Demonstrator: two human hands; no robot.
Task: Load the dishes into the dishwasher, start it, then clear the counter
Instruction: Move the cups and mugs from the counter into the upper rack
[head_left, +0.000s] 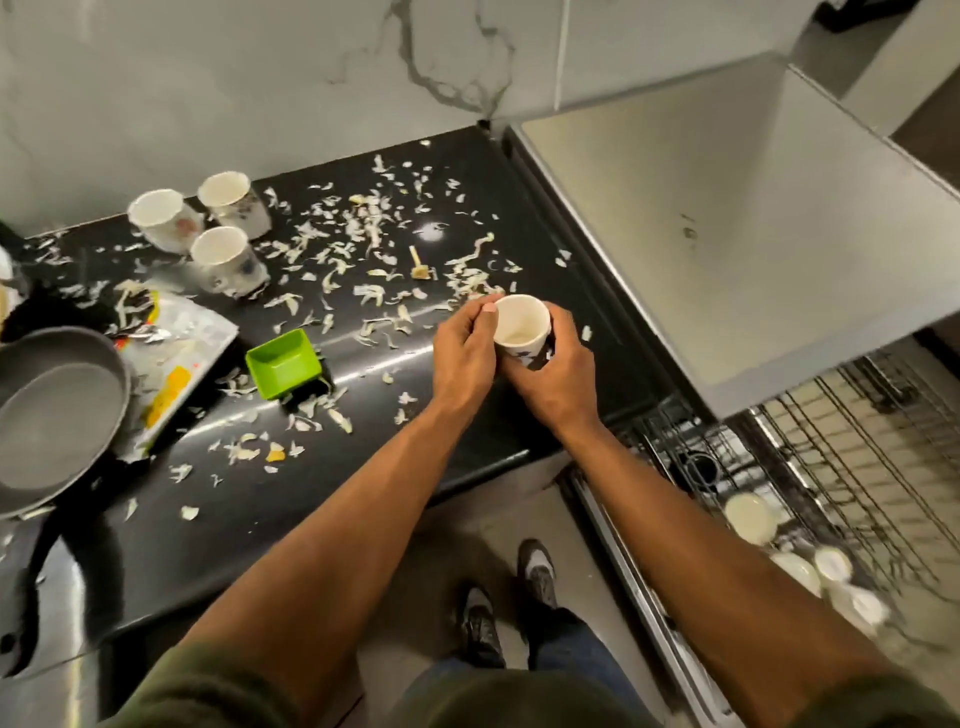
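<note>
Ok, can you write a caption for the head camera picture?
Left hand and right hand hold a white cup at the scrap-strewn black counter, beside the dishwasher rack.

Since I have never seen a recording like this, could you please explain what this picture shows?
No machine here: one camera worn on a person's head looks down at their two bare hands. The left hand and right hand together hold a white cup over a black counter strewn with pale scraps. Three similar cups, a green container, a grey pan and a torn packet also sit there. At right, the open dishwasher rack already holds some white dishes.
</note>
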